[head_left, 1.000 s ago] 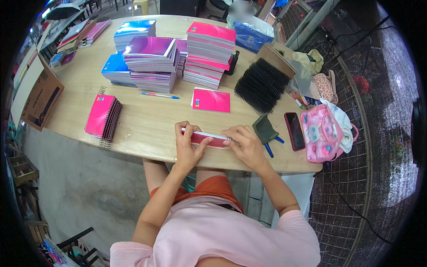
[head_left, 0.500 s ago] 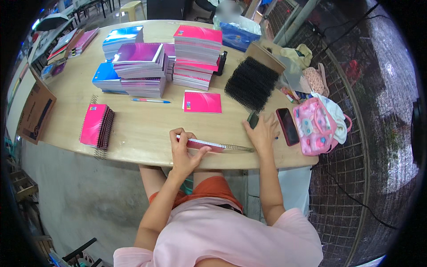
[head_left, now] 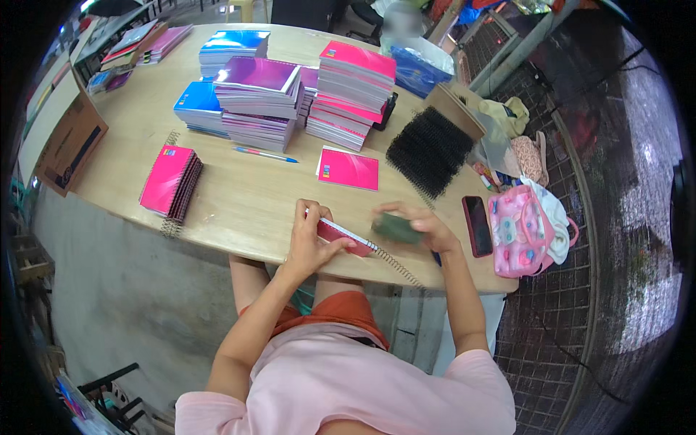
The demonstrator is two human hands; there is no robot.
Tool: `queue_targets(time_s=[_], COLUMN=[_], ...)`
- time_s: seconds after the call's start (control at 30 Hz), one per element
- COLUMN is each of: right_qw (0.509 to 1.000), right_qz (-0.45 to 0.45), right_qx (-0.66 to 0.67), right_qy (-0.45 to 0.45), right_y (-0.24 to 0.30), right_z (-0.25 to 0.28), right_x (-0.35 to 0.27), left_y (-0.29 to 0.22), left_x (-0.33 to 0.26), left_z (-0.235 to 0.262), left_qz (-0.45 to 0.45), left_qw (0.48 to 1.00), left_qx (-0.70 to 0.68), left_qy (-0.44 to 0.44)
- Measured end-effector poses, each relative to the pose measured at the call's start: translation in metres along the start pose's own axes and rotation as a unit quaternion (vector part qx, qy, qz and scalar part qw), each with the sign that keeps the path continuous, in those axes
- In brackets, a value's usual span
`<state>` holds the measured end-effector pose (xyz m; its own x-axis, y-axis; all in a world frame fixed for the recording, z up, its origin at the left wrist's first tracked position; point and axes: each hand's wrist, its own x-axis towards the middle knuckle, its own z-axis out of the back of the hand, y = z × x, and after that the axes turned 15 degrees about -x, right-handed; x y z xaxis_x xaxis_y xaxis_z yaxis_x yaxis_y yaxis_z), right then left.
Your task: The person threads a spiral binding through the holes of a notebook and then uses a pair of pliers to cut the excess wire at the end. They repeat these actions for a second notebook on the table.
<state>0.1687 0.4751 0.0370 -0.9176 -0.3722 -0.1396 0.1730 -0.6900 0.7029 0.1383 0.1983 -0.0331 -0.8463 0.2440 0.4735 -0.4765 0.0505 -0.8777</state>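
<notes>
My left hand (head_left: 313, 241) grips a pink-covered notebook (head_left: 346, 236) on edge near the table's front, its punched spine facing up. A wire coil (head_left: 400, 268) runs out from the notebook's right end toward the front edge. In my right hand (head_left: 429, 226) is a dark green block-like object (head_left: 396, 228), smeared by motion, held above the table just right of the notebook. Further back lies a loose pink notebook cover (head_left: 349, 170) on white sheets. To the left, a small pile of pink notebooks (head_left: 168, 181) has coils sticking out at both ends.
Stacks of blue (head_left: 233, 45), purple (head_left: 257, 76) and pink notebooks (head_left: 357, 69) stand at the back. A pen (head_left: 265, 154) lies before them. Black coils (head_left: 429, 152) pile up at the right, near a phone (head_left: 476, 226) and a pink pouch (head_left: 516, 225). A cardboard box (head_left: 72, 145) sits far left.
My right hand has lifted the dark green object off the table and brought it left, close to the notebook. The notebook and its coil now slant down to the right. The view has shifted.
</notes>
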Motion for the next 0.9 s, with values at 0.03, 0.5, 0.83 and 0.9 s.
queue_targets(time_s=[0.03,0.5,0.83,0.9], right_qw=[0.999,1.0,0.984,0.99], right_qz=[0.018,-0.016,0.054,0.125], right_qx=[-0.034,0.02,0.168,0.05], right_qy=[0.009,-0.008,-0.032,-0.04], right_y=[0.0,0.008,0.013,0.016], right_z=[-0.001,-0.008,-0.014,-0.016], right_x=[0.001,0.005,0.01,0.014], left_y=[0.0,-0.003,-0.003,-0.005], left_x=[0.0,-0.001,-0.004,-0.003], left_z=[-0.001,-0.017,-0.022,-0.02], left_qz=[0.001,-0.013,0.008,-0.003], left_qw=[1.0,0.999,0.998,0.998], left_qx=[0.001,-0.039,-0.046,-0.045], left_qy=[0.005,0.025,0.032,0.04])
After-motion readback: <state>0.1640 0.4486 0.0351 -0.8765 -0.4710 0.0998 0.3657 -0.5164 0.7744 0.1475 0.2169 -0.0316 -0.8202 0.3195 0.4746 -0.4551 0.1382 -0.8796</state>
